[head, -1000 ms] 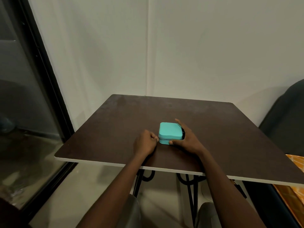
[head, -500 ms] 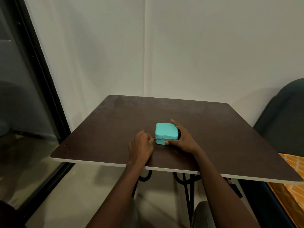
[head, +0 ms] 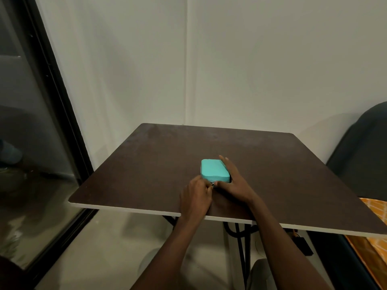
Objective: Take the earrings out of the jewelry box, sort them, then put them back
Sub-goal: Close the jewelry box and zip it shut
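A small turquoise jewelry box lies shut on the dark brown table, near its front middle. My left hand pinches the metal zipper pull at the box's near edge. My right hand lies along the box's right side, fingers stretched past it and thumb against the near side, steadying it. No earrings are visible; the lid hides the inside.
The table's white front edge runs close to my wrists. A dark-framed glass door stands at the left, a dark chair back at the right, and an orange patterned cloth lies below it.
My left hand has drawn the zipper pull from the box's left corner along the near side toward the middle. My right hand has stayed against the box, fingers straightening.
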